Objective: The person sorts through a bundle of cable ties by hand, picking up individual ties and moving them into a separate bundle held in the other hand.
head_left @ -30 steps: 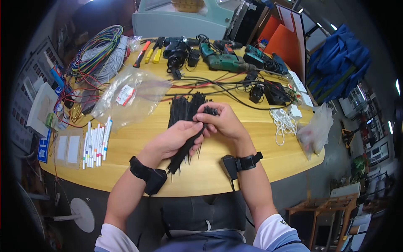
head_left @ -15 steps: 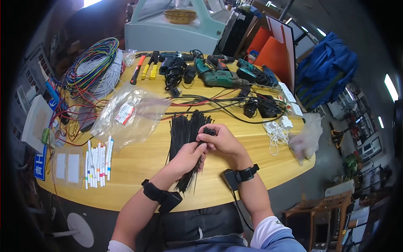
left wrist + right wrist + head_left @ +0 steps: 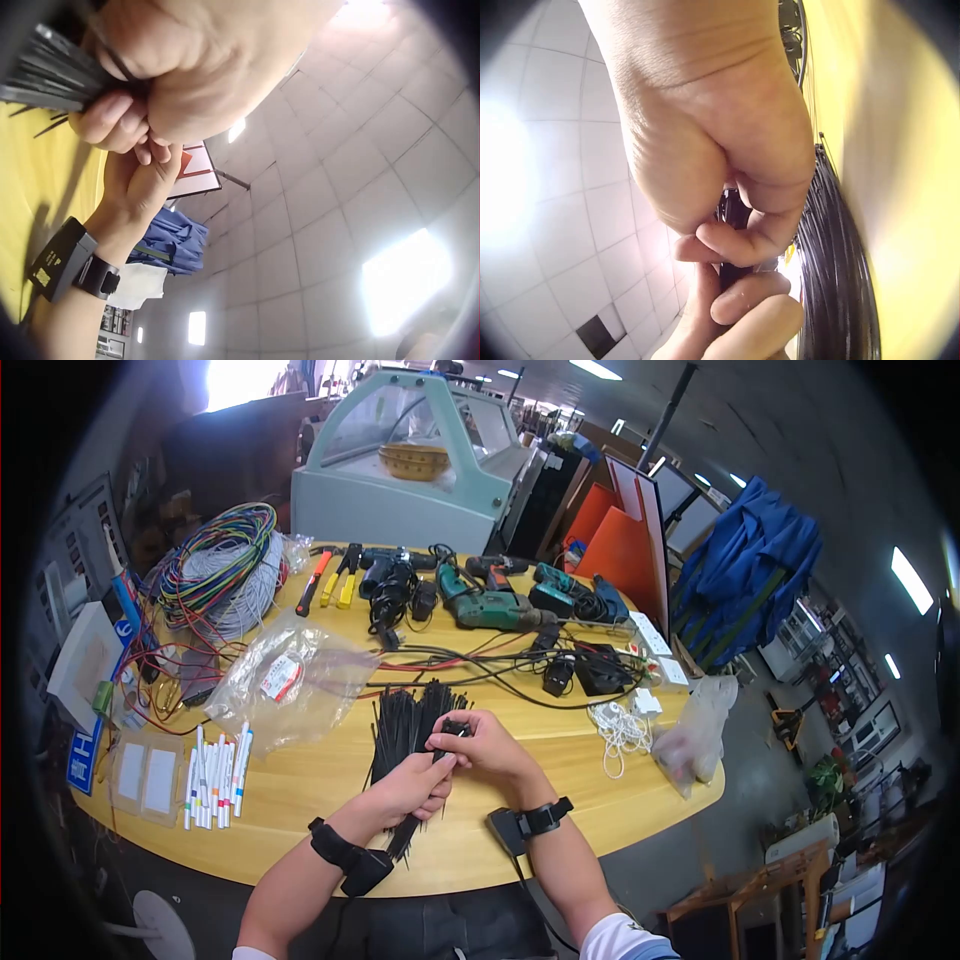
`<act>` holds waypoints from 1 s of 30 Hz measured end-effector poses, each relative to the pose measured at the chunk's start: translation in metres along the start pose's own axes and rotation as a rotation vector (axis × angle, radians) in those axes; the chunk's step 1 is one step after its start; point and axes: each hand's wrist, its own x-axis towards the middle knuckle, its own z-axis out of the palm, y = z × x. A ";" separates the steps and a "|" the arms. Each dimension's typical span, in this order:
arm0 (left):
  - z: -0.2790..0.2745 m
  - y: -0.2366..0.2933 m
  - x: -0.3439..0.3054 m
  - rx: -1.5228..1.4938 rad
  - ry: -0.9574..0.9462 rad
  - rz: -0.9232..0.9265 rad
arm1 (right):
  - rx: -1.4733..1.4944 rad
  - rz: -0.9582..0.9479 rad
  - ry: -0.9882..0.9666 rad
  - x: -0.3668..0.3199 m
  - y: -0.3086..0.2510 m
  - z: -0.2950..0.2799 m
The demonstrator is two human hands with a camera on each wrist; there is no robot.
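My left hand (image 3: 412, 785) grips a bundle of black cable ties (image 3: 52, 71) around its length, thumb on top; the thin tails (image 3: 402, 842) stick out below toward the table's front edge. My right hand (image 3: 487, 745) curls its fingers round the head end of the same bundle, and the small square heads (image 3: 456, 728) show above its thumb. The two hands meet at the bundle, fingers close together in the right wrist view. Just behind them a larger pile of loose black cable ties (image 3: 836, 255) lies on the wooden table (image 3: 310, 810).
To the left lie a clear plastic bag (image 3: 300, 670), several markers (image 3: 216, 780) and coiled wires (image 3: 220, 570). Power drills (image 3: 490, 608) and hammers (image 3: 340, 578) line the back. Black cables (image 3: 480, 665) cross the middle. White cord (image 3: 618, 728) and a filled plastic bag (image 3: 697, 735) lie right.
The head view has tilted up, so the table sits lower in it. Both hands keep hold of the cable tie bundle, which now points more steeply down toward the front edge.
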 end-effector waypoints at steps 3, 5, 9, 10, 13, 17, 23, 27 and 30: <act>0.008 -0.003 -0.002 0.000 0.046 0.067 | 0.003 -0.014 -0.008 0.004 0.003 -0.002; 0.011 -0.002 0.002 -0.018 0.042 0.084 | 0.009 -0.025 -0.007 0.003 0.005 -0.003; 0.012 0.001 -0.006 -0.020 0.004 0.091 | 0.047 -0.044 0.046 -0.002 -0.007 0.004; 0.012 0.003 -0.007 0.009 -0.007 0.093 | 0.084 -0.045 0.032 -0.002 -0.009 0.005; 0.010 0.004 -0.008 -0.119 -0.124 0.123 | 0.193 -0.060 0.013 -0.009 -0.012 0.006; 0.003 0.002 -0.006 -0.174 -0.189 0.075 | 0.224 -0.154 0.042 -0.006 -0.008 0.010; 0.003 -0.003 -0.005 -0.127 -0.138 0.086 | -0.025 -0.188 0.053 0.001 0.004 0.013; 0.001 -0.009 0.001 -0.008 0.005 0.109 | -0.153 -0.021 0.080 -0.014 -0.018 0.021; 0.010 -0.007 0.000 -0.099 0.069 0.098 | -0.170 -0.089 0.090 -0.006 -0.009 0.018</act>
